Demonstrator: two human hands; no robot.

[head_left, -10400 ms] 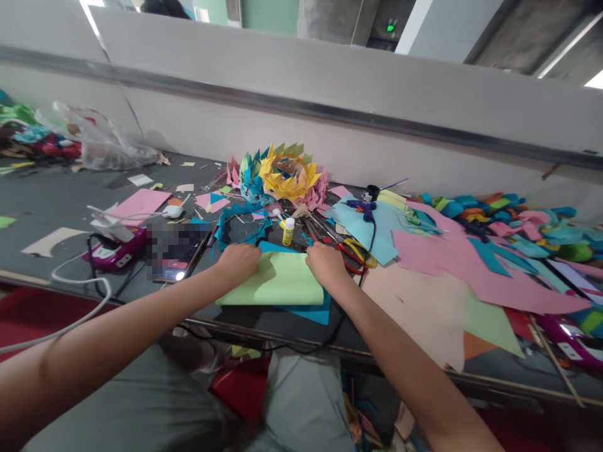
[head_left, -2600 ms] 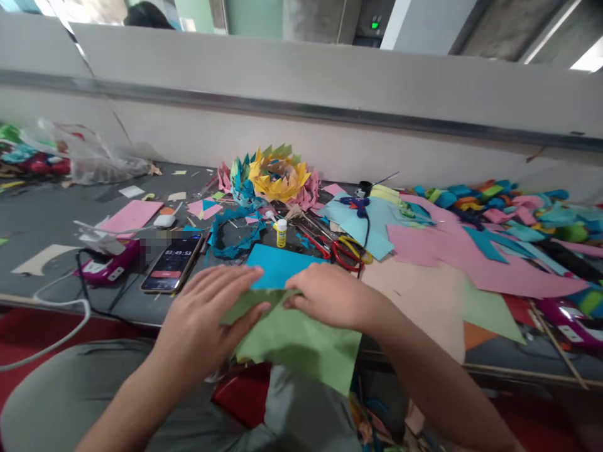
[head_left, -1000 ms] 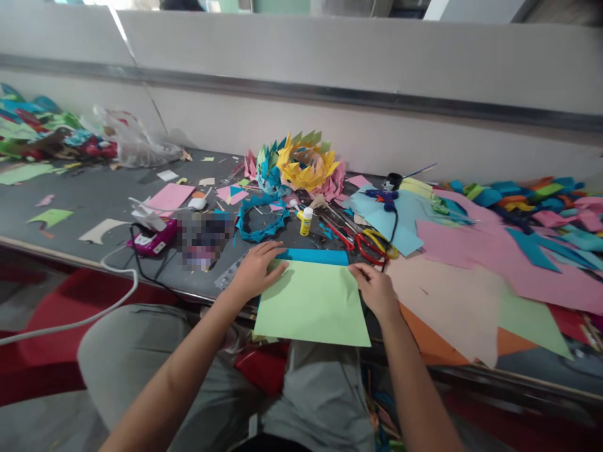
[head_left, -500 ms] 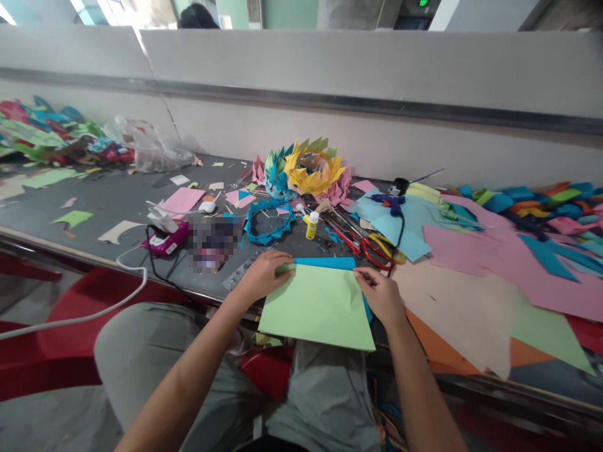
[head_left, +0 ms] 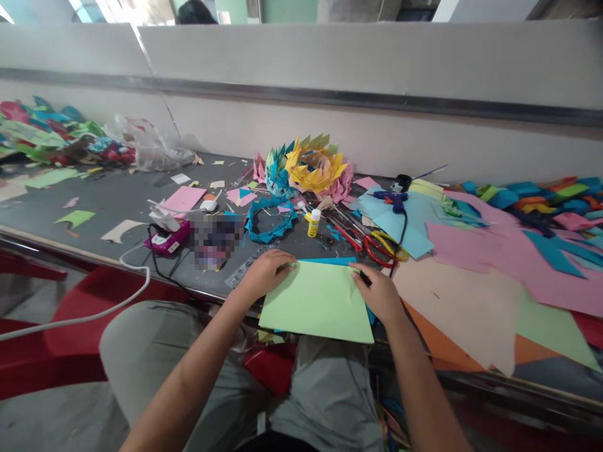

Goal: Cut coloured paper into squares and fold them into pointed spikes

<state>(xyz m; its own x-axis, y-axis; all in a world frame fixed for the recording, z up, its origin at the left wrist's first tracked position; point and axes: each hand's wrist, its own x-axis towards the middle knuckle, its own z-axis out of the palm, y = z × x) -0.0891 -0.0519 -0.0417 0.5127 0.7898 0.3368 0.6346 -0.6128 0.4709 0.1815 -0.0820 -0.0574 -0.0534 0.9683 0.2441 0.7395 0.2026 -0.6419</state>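
Green paper [head_left: 315,301] is the thing I am watching from far away, and it lies flat in front of the person, with its near edge poking out past the table [head_left: 108,202] over two legs in grey trousers [head_left: 325,408]. At the far left corner, I see the left hand [head_left: 266,275], with its thumb and fingers closed on the paper. The right hand [head_left: 379,292] pinches the far right corner, thumb and finger together. A blue sheet [head_left: 327,260] peeks out from under the green one, along the far side. Next to the right arm I see a big tan paper [head_left: 471,307]. Past the hands, a yellow glue stick [head_left: 313,227] stands up on the table, near a spiky blue ring [head_left: 268,237]. Some red-handled scissors [head_left: 368,247] lie to the right. Farther back I see a blue glue gun [head_left: 393,198], then a pointy yellow paper crown [head_left: 306,181], and last of all, the pale wall [head_left: 282,56].
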